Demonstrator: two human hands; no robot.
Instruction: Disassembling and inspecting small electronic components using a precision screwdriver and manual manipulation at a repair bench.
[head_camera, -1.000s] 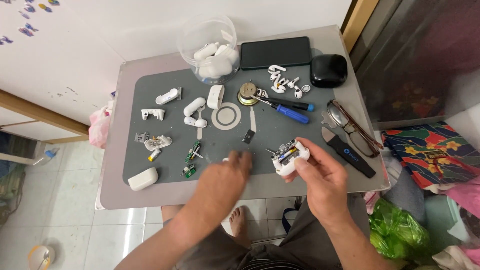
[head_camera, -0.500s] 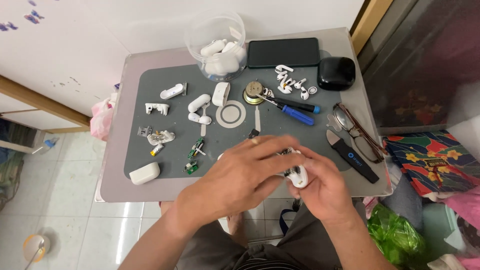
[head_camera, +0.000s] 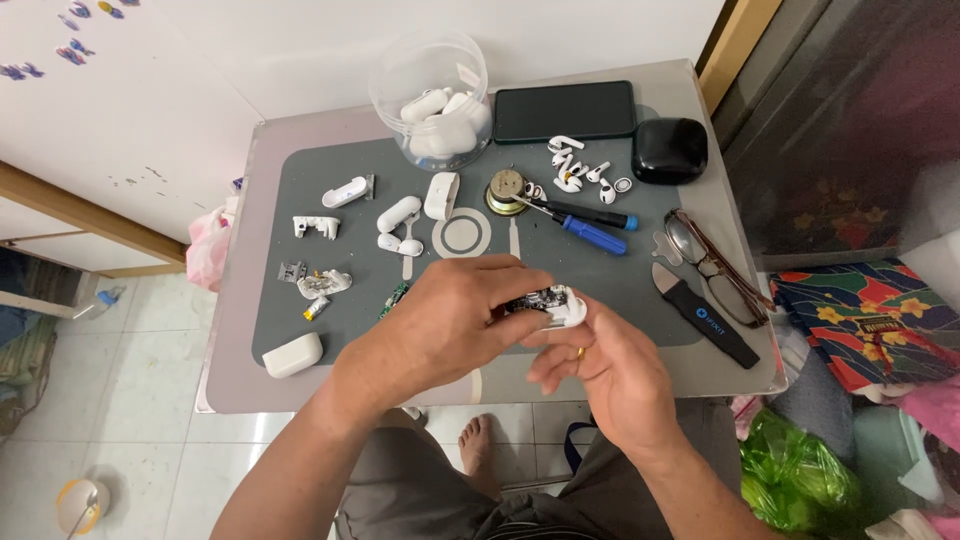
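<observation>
Glossy white plastic earbud case (head_camera: 556, 306) in both hands, above a matt grey rubbery mat (head_camera: 340, 225); nearby screwdriver (head_camera: 590, 236) handle blue plastic.

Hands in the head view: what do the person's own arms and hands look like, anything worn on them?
Both forearms are bare, with no sleeves, gloves or watch in view. The right hand wears a thin gold-coloured ring on one finger. The left hand shows no ring or band from this angle.

A dark, blank rectangular phone screen (head_camera: 564, 111) lies flat at the far edge of the table, just right of a clear round plastic tub (head_camera: 432, 97). At the right, a black flat pry tool (head_camera: 712, 321) carries 1 small round blue label.
</observation>
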